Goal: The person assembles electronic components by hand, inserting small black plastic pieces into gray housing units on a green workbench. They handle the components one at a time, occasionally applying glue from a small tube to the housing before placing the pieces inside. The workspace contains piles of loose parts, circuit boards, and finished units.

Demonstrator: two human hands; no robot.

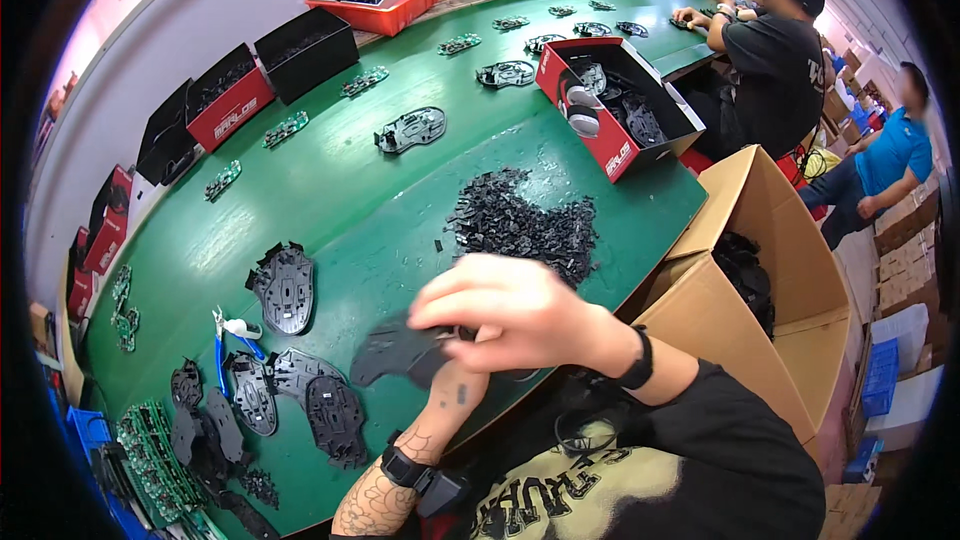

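A dark plastic shell piece (392,350), smeared by motion, is held over the near table edge by my left hand (462,376); most of its fingers are hidden. My right hand (520,308) crosses above, fingers bent and pressed together at the shell's side; what they pinch does not show. Just beyond lies a heap of small black plastic bits (515,225). To the left rest a black mouse-shaped base (285,288), blue-handled cutters (228,348), another base (252,395) and a dark shell (335,418).
Green circuit boards (160,460) stand stacked at the near left. A red-and-black box (610,130) of shells sits on the green table (330,185), with an open carton (790,310) at right. Boards and bases line the belt. Co-workers (775,60) sit at the far right.
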